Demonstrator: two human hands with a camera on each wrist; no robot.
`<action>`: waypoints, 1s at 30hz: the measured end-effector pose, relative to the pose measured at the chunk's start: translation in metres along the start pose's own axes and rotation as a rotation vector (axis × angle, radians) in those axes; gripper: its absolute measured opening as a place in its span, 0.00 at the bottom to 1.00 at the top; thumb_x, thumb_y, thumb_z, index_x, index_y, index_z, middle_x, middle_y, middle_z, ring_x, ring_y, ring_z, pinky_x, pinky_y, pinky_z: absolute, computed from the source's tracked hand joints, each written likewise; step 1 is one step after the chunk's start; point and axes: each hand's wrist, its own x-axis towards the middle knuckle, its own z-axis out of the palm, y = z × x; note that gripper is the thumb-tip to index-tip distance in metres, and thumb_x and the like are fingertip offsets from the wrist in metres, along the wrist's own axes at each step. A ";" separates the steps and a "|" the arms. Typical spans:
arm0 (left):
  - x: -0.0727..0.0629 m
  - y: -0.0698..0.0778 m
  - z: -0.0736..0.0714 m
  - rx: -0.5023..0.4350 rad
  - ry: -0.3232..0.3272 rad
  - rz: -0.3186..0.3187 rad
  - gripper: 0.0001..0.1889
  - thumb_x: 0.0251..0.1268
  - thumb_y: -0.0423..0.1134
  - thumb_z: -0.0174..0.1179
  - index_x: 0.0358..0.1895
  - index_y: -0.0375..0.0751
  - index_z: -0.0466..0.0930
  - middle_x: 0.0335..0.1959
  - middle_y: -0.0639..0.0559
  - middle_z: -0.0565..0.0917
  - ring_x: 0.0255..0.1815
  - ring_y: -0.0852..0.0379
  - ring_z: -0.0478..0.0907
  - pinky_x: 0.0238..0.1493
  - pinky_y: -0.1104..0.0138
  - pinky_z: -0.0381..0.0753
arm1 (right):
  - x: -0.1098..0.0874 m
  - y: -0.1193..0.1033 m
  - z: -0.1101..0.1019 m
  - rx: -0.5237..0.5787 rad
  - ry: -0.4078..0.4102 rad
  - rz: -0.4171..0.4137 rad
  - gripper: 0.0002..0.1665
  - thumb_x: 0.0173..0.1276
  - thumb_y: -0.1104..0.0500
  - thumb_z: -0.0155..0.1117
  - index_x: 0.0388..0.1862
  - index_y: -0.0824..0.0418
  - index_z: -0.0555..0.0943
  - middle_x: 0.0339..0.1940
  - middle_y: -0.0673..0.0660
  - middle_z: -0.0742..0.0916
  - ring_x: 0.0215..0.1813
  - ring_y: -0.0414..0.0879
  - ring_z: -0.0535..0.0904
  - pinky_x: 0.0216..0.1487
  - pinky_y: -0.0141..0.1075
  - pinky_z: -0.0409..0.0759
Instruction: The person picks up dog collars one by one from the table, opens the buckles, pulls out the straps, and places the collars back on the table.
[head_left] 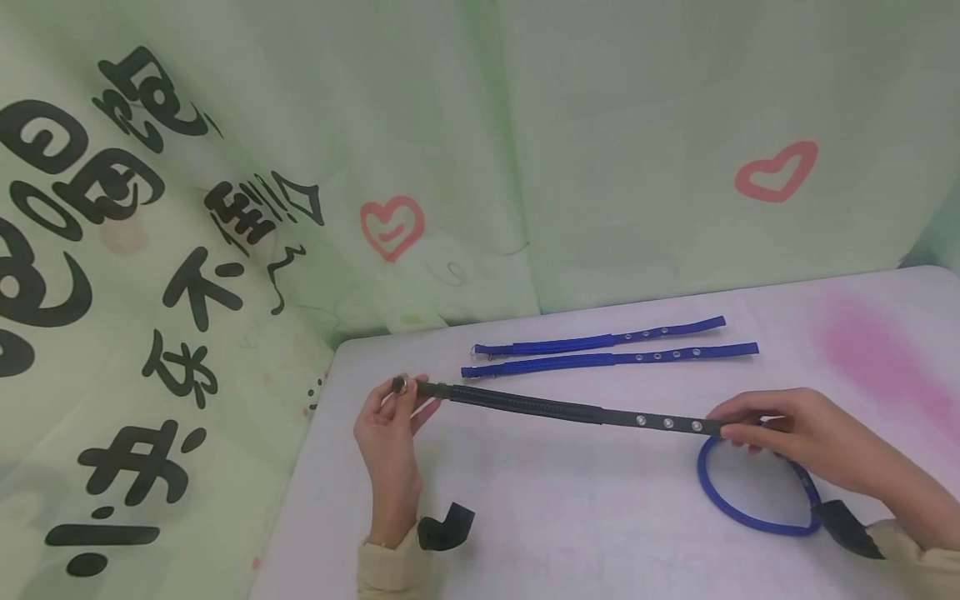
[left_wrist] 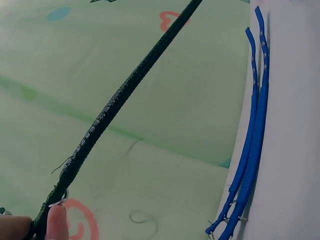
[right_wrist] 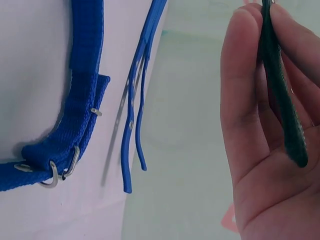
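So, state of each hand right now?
Left hand: closed, holding one end of the dark strap.
Right hand: closed, pinching that strap near its holed end.

black characters (head_left: pixel 102 535), including 不 (head_left: pixel 199 300), mark the curtain (head_left: pixel 622 125).

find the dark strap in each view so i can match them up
Head: the dark strap spans the middle, from the left hand to the right hand.
Left wrist: it runs diagonally from bottom left to top centre.
Right wrist: upper right, in the right hand, its end pointing down.
Shared landmark: the pair of blue straps.
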 end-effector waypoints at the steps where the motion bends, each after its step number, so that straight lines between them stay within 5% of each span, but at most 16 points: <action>1: 0.000 0.000 0.000 0.000 0.001 -0.002 0.13 0.66 0.34 0.65 0.49 0.30 0.78 0.42 0.41 0.89 0.40 0.52 0.89 0.43 0.59 0.87 | -0.001 0.001 -0.001 0.005 0.008 0.001 0.11 0.65 0.63 0.69 0.47 0.60 0.86 0.37 0.40 0.87 0.30 0.37 0.81 0.31 0.29 0.83; 13: 0.004 -0.008 -0.005 -0.044 0.006 -0.042 0.15 0.66 0.32 0.65 0.50 0.26 0.76 0.44 0.36 0.88 0.41 0.52 0.89 0.45 0.58 0.87 | -0.007 0.014 -0.012 0.038 0.084 -0.039 0.10 0.64 0.70 0.67 0.45 0.64 0.86 0.32 0.39 0.86 0.29 0.36 0.80 0.30 0.23 0.81; 20: 0.004 -0.011 -0.007 -0.026 -0.004 -0.044 0.14 0.65 0.33 0.65 0.49 0.29 0.79 0.42 0.43 0.89 0.43 0.52 0.88 0.46 0.59 0.87 | -0.008 0.018 -0.016 0.022 0.123 -0.049 0.11 0.63 0.70 0.68 0.44 0.63 0.86 0.34 0.37 0.87 0.29 0.35 0.81 0.33 0.19 0.79; 30: 0.007 -0.018 -0.012 0.034 0.007 -0.084 0.16 0.64 0.36 0.68 0.51 0.31 0.81 0.43 0.44 0.85 0.41 0.53 0.87 0.48 0.61 0.87 | -0.009 0.022 -0.022 -0.043 0.146 0.044 0.11 0.64 0.65 0.70 0.45 0.61 0.86 0.33 0.45 0.89 0.29 0.37 0.82 0.32 0.21 0.79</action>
